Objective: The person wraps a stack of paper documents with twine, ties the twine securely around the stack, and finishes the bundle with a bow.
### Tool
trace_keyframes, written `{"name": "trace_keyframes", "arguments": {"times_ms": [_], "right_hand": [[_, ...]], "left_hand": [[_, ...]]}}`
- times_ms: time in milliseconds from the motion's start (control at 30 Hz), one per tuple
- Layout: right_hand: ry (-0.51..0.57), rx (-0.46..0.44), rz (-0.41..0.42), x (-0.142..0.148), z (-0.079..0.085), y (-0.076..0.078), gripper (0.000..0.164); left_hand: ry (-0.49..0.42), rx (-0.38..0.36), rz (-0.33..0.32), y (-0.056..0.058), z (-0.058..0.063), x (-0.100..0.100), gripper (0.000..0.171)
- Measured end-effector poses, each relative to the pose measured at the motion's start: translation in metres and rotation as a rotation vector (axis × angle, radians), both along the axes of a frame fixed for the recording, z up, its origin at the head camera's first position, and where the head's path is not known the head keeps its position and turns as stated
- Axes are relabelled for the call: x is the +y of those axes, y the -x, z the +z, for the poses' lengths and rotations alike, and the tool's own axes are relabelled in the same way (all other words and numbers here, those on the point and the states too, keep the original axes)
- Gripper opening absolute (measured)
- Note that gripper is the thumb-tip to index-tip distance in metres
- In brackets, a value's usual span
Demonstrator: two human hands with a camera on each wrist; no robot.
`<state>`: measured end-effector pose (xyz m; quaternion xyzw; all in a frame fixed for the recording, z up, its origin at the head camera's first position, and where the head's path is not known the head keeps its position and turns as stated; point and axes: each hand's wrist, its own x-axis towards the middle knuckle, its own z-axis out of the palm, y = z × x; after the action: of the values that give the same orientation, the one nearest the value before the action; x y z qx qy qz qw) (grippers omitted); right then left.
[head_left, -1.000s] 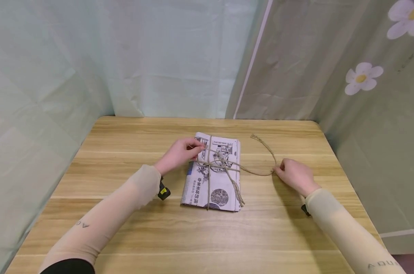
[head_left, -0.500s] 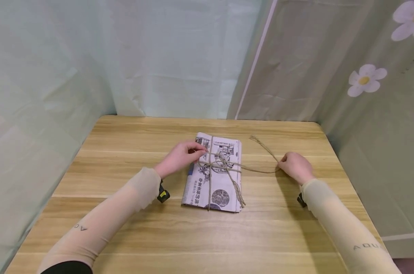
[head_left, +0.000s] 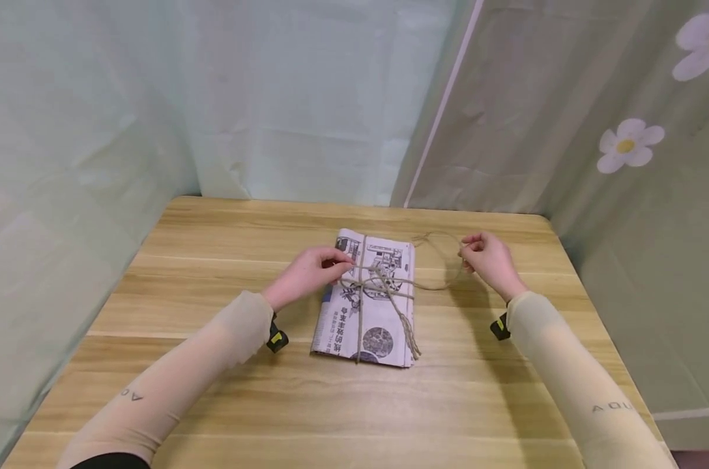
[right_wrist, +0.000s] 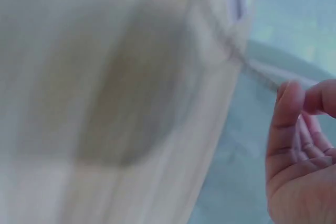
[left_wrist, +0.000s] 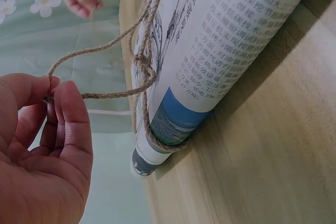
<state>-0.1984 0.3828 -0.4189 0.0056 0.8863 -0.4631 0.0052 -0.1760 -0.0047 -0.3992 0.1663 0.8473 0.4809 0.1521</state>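
Note:
A folded newspaper bundle (head_left: 337, 326) lies on the table, with brown twine (head_left: 360, 319) crossing it lengthwise and widthwise. Over the bundle's left side, my left hand (head_left: 306, 273) pinches a loop of the twine between thumb and fingers. The left wrist view shows this loop (left_wrist: 86, 51) running from the fingertips to a knot (left_wrist: 142, 61) on the paper. To the right of the bundle, my right hand (head_left: 491, 260) pinches the twine's long strand above the table. In the right wrist view that strand is blurred. Another frayed tail (head_left: 410, 332) lies across the bundle's lower right.
The wooden table (head_left: 214, 404) extends around the bundle on every side. Pale curtains (head_left: 296, 117) hang behind it, and a flowered curtain (head_left: 624, 215) hangs at the right. Each wrist carries a small black camera (head_left: 277, 339).
My right hand has moved up and a little left, lifting the strand, whose free end has shifted left towards the bundle. My left hand keeps its pinch on the loop, nearly still.

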Motion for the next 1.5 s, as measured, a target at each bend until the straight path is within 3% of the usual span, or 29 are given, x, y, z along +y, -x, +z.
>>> {"name": "trace_keyframes", "arguments": {"times_ms": [200,333,500,667,833,1067,1267,1500], "right_hand": [[0.06,0.164,0.037,-0.04,0.026,0.017,0.028],[0.155,0.228,0.114,-0.081,0.045,0.026,0.024],[0.178,0.232,0.217,-0.13,0.053,0.037,0.022],[0.099,0.149,0.37,-0.157,0.045,0.046,0.024],[0.086,0.049,0.429,-0.155,0.033,0.051,0.028],[0.095,0.118,0.363,-0.124,0.031,0.042,0.023],[-0.077,0.179,0.436,-0.11,0.033,0.014,0.017],[-0.287,0.299,0.597,-0.128,0.026,-0.003,0.014]], "left_hand": [[-0.009,0.018,-0.019,-0.002,-0.004,0.002,0.027],[-0.012,0.02,-0.018,-0.005,-0.006,0.001,0.026],[-0.02,0.006,-0.013,-0.008,-0.011,-0.001,0.026],[-0.03,0.035,-0.025,-0.008,-0.016,0.0,0.025],[-0.025,0.044,-0.028,-0.005,-0.019,0.002,0.025],[-0.02,0.04,-0.02,-0.002,-0.015,0.006,0.027],[-0.016,0.037,-0.019,0.003,-0.012,0.007,0.027],[-0.025,0.026,-0.02,0.008,-0.009,0.013,0.026]]}}
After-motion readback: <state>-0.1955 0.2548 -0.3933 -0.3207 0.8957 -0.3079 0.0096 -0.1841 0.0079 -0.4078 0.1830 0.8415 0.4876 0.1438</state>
